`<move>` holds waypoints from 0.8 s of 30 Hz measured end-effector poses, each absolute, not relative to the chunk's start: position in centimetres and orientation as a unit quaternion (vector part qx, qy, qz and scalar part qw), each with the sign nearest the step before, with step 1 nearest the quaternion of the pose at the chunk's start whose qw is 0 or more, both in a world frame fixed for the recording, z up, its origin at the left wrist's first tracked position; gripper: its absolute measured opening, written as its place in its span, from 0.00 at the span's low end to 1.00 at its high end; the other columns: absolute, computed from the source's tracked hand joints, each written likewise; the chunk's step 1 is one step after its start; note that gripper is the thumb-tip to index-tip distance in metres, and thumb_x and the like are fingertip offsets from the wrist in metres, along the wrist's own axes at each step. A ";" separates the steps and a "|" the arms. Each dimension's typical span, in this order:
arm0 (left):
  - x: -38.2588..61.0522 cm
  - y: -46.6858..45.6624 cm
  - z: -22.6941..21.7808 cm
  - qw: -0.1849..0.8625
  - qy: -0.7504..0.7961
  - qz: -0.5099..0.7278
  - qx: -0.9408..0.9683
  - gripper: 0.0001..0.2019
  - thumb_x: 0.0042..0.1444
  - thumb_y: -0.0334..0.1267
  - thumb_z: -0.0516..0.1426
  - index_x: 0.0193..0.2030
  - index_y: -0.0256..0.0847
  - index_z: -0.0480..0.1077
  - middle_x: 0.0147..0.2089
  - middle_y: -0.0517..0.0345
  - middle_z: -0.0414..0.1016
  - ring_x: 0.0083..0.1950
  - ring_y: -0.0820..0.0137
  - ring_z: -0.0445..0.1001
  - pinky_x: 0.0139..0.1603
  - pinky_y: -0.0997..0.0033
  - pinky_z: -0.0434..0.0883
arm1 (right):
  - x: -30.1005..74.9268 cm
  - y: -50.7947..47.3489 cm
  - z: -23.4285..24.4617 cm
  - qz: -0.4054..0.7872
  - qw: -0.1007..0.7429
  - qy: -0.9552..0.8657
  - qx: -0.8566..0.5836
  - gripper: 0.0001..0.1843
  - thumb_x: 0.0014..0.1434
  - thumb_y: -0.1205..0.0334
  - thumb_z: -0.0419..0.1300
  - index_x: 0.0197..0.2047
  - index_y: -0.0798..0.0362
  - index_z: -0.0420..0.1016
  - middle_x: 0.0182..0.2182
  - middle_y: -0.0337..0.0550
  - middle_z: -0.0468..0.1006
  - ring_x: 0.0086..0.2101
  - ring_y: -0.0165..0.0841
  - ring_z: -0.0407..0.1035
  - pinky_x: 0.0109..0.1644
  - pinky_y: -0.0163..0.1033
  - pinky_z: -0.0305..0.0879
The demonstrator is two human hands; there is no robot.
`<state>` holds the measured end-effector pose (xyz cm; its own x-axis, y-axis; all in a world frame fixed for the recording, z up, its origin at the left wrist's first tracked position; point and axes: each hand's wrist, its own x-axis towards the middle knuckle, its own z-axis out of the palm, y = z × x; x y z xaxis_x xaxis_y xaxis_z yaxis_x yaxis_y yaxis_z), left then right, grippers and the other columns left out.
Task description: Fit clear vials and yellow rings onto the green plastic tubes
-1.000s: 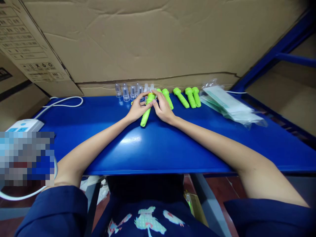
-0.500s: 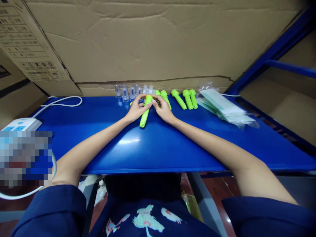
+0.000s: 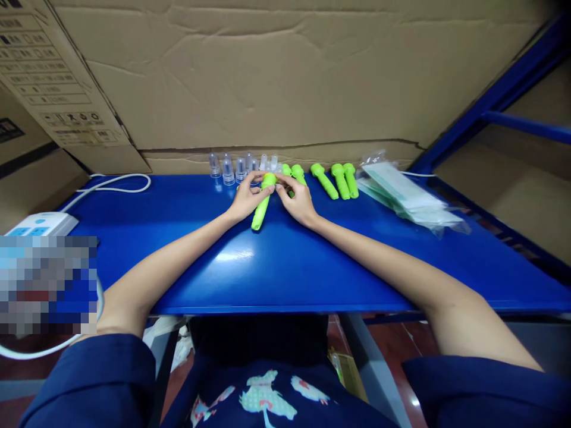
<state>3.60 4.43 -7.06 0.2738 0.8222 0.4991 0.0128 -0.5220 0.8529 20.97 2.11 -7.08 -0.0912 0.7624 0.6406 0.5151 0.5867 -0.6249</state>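
A lime-green flashlight (image 3: 260,215) is tilted in the middle of the table, its wide head pointing away from me and its narrow tail toward me. My left hand (image 3: 245,198) is closed around the left side of its head, thumb on top. From the right, my right hand (image 3: 298,202) pinches the same head with curled fingers. The rim at the head's far end shows a bit of yellow; my fingertips partly hide it. Behind my hands lie two more green flashlights (image 3: 298,172), partly covered by my right hand.
Several clear plastic domed pieces (image 3: 228,171) stand along the back of the blue table (image 3: 285,267). Three green flashlights (image 3: 339,181) lie right of centre. Beyond them is a plastic-bagged stack (image 3: 405,193). A white power strip (image 3: 42,224) with a cable sits left; cardboard (image 3: 267,77) walls the back.
Both hands keep their hold on the flashlight, with only slight shifts of the right fingers. The whole view has moved slightly.
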 end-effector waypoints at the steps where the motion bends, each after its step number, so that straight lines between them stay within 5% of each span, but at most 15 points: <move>1: 3.6 4.4 -7.1 0.397 0.300 0.522 0.693 0.27 0.53 0.52 0.67 0.54 0.42 0.67 0.54 0.47 0.75 0.56 0.61 0.77 0.54 0.58 0.78 | 21.0 2.0 -7.0 0.119 0.511 -0.728 -0.442 0.24 0.66 0.51 0.55 0.58 0.53 0.78 0.51 0.50 0.82 0.47 0.44 0.78 0.55 0.53 0.75; 4: 3.5 4.5 -7.3 0.417 0.302 0.517 0.684 0.28 0.52 0.54 0.68 0.53 0.42 0.66 0.53 0.48 0.74 0.46 0.65 0.80 0.50 0.58 0.79 | 21.0 1.6 -6.9 0.120 0.509 -0.721 -0.454 0.23 0.65 0.57 0.54 0.58 0.53 0.80 0.50 0.48 0.83 0.43 0.43 0.79 0.54 0.52 0.75; 12: 3.5 4.3 -7.2 0.391 0.289 0.522 0.701 0.25 0.54 0.56 0.66 0.47 0.40 0.67 0.54 0.47 0.75 0.54 0.62 0.77 0.53 0.58 0.78 | 21.0 1.1 -6.9 0.129 0.501 -0.718 -0.466 0.23 0.64 0.59 0.54 0.58 0.53 0.81 0.37 0.45 0.86 0.39 0.45 0.81 0.49 0.56 0.77; 18: 3.4 5.0 -7.4 0.384 0.294 0.553 0.678 0.29 0.50 0.63 0.66 0.46 0.41 0.66 0.52 0.48 0.75 0.51 0.64 0.79 0.49 0.62 0.79 | 20.6 0.5 -7.0 0.151 0.479 -0.754 -0.422 0.22 0.65 0.57 0.54 0.58 0.52 0.79 0.42 0.50 0.85 0.40 0.45 0.81 0.52 0.56 0.77; 24: 3.5 4.8 -7.4 0.381 0.298 0.537 0.691 0.27 0.54 0.59 0.66 0.50 0.42 0.67 0.53 0.47 0.74 0.52 0.63 0.79 0.51 0.60 0.78 | 20.5 1.7 -7.4 0.202 0.501 -0.721 -0.434 0.29 0.67 0.57 0.52 0.70 0.49 0.64 0.49 0.49 0.83 0.38 0.39 0.81 0.46 0.48 0.80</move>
